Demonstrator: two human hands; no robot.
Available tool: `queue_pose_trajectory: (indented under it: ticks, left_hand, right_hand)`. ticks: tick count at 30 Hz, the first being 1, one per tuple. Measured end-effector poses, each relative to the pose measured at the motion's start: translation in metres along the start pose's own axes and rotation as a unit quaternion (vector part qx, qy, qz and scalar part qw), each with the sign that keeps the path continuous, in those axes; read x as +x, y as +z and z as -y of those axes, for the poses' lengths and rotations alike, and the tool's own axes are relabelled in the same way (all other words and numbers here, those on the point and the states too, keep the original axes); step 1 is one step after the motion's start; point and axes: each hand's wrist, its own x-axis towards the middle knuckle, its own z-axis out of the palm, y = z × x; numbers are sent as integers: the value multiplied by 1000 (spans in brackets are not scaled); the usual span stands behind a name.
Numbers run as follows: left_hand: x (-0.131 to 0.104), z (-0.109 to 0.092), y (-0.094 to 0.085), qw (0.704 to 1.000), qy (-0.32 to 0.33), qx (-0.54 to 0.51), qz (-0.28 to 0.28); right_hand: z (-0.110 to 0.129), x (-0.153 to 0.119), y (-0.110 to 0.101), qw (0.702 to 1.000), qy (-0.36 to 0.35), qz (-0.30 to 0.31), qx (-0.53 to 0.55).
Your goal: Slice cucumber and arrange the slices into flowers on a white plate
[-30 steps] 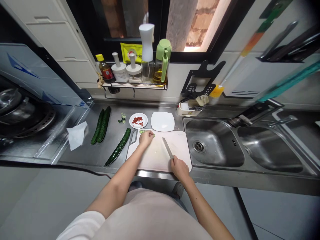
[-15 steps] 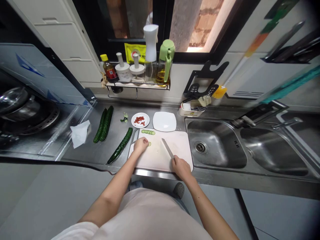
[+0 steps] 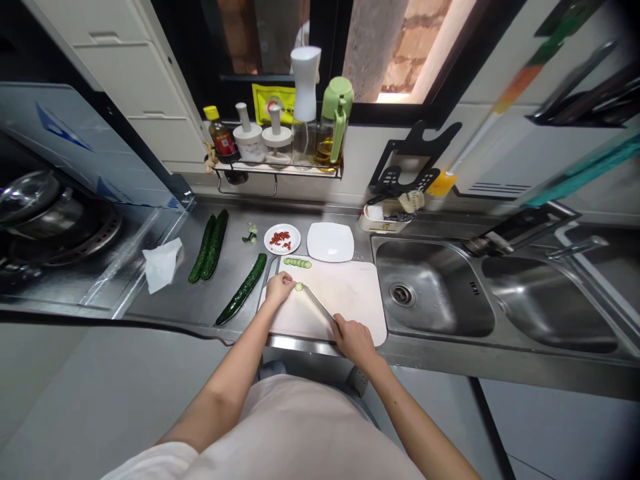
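Observation:
On the white cutting board (image 3: 350, 300) lies a small pale-green cucumber slice (image 3: 299, 287). The bent fingers of my left hand (image 3: 280, 287) are closed at the slice's left edge, with the fingertips partly hidden. My right hand (image 3: 354, 337) is wrapped round the handle of a kitchen knife (image 3: 320, 305). Its blade slants up and left across the board, the tip right beside the slice. A row of overlapping cucumber slices (image 3: 297, 263) lies along the board's top left. Left of the board rests a whole cucumber (image 3: 243, 290).
Behind the board stand a plate of chopped red pieces (image 3: 283, 227) and a white square plate (image 3: 330, 241). Two more cucumbers (image 3: 209, 247) and a white paper (image 3: 163, 265) lie left. A double sink (image 3: 433, 287) is right. A condiment rack (image 3: 280, 171) hangs above.
My right hand has brought the knife left and slightly down, so its tip now reaches the slice. My left hand has shifted only slightly. The slice now lies more in view beside the fingers.

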Motion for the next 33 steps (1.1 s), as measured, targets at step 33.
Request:
queue_pose_trajectory:
  ticks: [33]
  left_hand:
    - [2,-3,-3,1000,-23,-4,9]
  right_hand:
    - [18,17,-4,998,-16,63,-23]
